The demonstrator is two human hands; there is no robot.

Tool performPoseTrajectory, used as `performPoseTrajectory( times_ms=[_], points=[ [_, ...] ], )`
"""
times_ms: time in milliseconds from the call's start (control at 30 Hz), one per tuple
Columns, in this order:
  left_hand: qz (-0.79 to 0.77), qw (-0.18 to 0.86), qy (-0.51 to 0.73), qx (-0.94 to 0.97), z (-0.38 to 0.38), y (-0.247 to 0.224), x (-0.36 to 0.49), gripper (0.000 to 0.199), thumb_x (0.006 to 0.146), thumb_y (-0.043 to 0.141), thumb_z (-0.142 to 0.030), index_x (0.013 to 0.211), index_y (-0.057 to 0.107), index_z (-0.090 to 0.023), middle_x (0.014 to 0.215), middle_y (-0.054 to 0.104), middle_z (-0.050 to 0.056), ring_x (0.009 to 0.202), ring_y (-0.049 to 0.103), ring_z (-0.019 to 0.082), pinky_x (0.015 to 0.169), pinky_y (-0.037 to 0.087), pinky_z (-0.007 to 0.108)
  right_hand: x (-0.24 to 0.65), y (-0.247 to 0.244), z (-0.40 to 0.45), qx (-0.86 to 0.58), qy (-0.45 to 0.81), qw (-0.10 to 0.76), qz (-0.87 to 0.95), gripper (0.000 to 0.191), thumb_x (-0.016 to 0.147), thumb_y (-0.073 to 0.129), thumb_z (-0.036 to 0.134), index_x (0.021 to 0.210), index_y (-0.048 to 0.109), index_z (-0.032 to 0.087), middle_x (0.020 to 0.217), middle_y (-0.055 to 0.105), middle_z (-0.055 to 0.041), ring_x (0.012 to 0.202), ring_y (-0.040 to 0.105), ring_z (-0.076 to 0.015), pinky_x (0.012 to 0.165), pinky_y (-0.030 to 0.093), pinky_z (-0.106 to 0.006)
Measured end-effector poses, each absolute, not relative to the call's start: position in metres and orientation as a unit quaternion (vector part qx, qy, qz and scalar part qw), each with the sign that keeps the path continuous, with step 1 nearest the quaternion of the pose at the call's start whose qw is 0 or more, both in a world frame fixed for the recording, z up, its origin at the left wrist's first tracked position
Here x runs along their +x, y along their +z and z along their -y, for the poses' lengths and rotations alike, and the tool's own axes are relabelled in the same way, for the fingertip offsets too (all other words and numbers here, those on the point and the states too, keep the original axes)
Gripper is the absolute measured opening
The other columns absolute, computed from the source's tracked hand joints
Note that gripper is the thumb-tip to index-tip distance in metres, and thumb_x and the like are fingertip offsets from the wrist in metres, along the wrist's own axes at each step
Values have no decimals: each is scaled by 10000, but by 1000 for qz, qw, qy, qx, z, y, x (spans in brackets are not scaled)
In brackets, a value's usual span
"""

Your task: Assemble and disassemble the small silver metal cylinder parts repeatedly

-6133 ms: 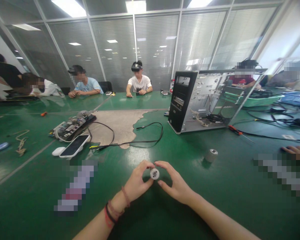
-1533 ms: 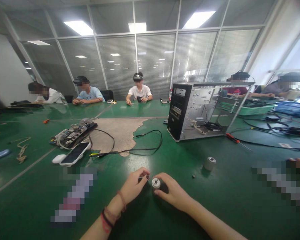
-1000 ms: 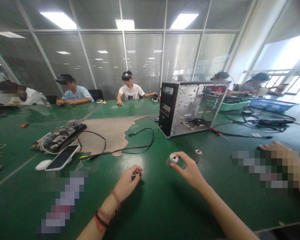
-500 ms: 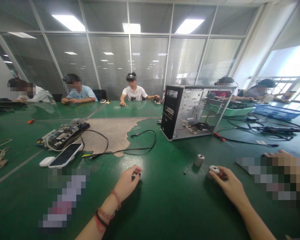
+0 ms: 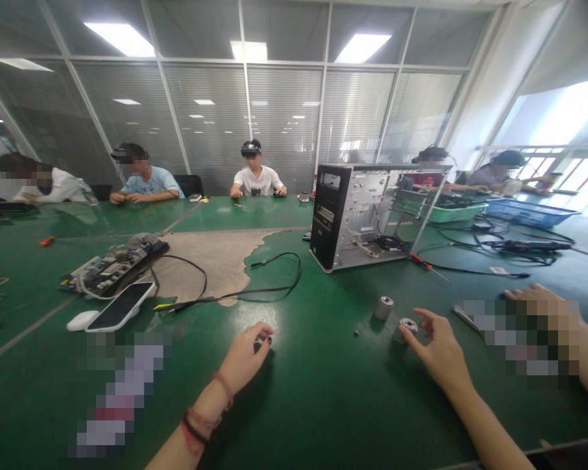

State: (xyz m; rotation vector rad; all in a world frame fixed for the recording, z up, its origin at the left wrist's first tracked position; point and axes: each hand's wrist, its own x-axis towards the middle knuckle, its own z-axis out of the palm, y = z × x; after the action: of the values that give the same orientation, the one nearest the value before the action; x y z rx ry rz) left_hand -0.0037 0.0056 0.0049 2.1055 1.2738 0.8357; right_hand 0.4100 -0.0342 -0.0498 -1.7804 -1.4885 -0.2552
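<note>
My left hand (image 5: 249, 358), with bands round its wrist, hovers over the green table, thumb and fingers curled together. A small dark piece (image 5: 269, 340) shows at its fingertips, too small to name. My right hand (image 5: 438, 349) has its thumb and index finger spread beside a short silver metal cylinder (image 5: 406, 331). The thumb tip overlaps the cylinder's edge; whether it touches cannot be seen. Just behind stands a second metal cylinder (image 5: 383, 308), upright. A tiny dark part (image 5: 357, 333) lies on the table left of them.
An open computer case (image 5: 330, 219) stands behind the cylinders, a screwdriver (image 5: 421, 262) beside it. To the left lie a phone (image 5: 121, 307), a circuit board (image 5: 115, 267) and a cable (image 5: 294, 281). Another person's hand (image 5: 543, 303) rests at right. Several people sit across the table.
My right hand has loosened from the metal cylinder, its fingers spreading apart. The cylinder stays on the table. My left hand keeps its curled shape. The whole view has shifted slightly.
</note>
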Motion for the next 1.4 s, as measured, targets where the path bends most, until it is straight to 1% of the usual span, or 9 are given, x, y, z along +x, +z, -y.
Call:
performPoseTrajectory(
  times_ms=[100,267,367,467,800,900,1067,1200,1400],
  points=[
    [-472,262,312,782,-5,5,-4,137,824,474,-181,895,590,-190,843,656,29,804,615,168,772,464,283,385,-34,36,-657,-144,374,638,458,821,497,501,1143,507,175,819,526,-36,701,546,-184,687,460,-309],
    [-470,253,309,787,-4,4,-5,145,828,466,-171,901,590,-194,834,651,22,803,614,165,765,459,276,341,-27,25,-623,-40,245,742,336,868,444,429,1113,532,217,894,583,-30,700,612,-175,627,472,-288],
    [-469,246,306,791,-3,4,-5,151,827,466,-167,907,591,-193,836,647,24,806,611,165,771,459,277,331,-35,14,-626,7,218,749,326,848,464,430,1090,545,227,992,582,-47,806,639,-201,648,491,-295],
    [-473,242,302,792,-2,5,-4,152,829,464,-168,911,590,-192,841,648,28,814,610,169,780,460,283,333,-43,8,-633,37,213,743,236,855,450,390,965,577,223,931,586,-43,789,635,-198,652,491,-298],
    [-465,240,288,802,-2,8,0,163,830,455,-163,929,580,-192,883,644,40,850,608,174,811,461,297,330,-39,8,-605,49,263,750,159,878,425,320,862,549,222,826,568,-18,699,588,-164,638,467,-280],
    [-468,236,286,802,-3,7,-1,165,831,453,-163,936,578,-193,891,644,39,859,609,174,812,459,296,336,-30,16,-595,20,339,728,164,881,436,334,894,548,215,853,570,-24,699,571,-154,673,460,-278],
    [-471,235,282,802,-2,6,0,164,825,457,-158,933,575,-192,886,646,38,860,612,175,813,459,296,371,-21,31,-656,-146,486,559,226,815,519,391,871,577,180,774,553,-29,655,531,-166,661,437,-296],
    [-467,237,278,805,-1,7,1,161,831,448,-163,929,573,-191,877,646,40,849,612,173,810,461,298,397,-25,34,-703,-173,483,492,264,794,513,403,875,606,169,785,551,-33,616,521,-162,639,428,-308],
    [-469,231,281,804,-3,7,1,164,819,457,-157,925,578,-192,880,645,41,847,607,176,808,467,303,403,-31,32,-712,-88,425,551,262,789,498,417,839,609,185,835,572,-50,644,547,-173,641,447,-317]
  ],
)
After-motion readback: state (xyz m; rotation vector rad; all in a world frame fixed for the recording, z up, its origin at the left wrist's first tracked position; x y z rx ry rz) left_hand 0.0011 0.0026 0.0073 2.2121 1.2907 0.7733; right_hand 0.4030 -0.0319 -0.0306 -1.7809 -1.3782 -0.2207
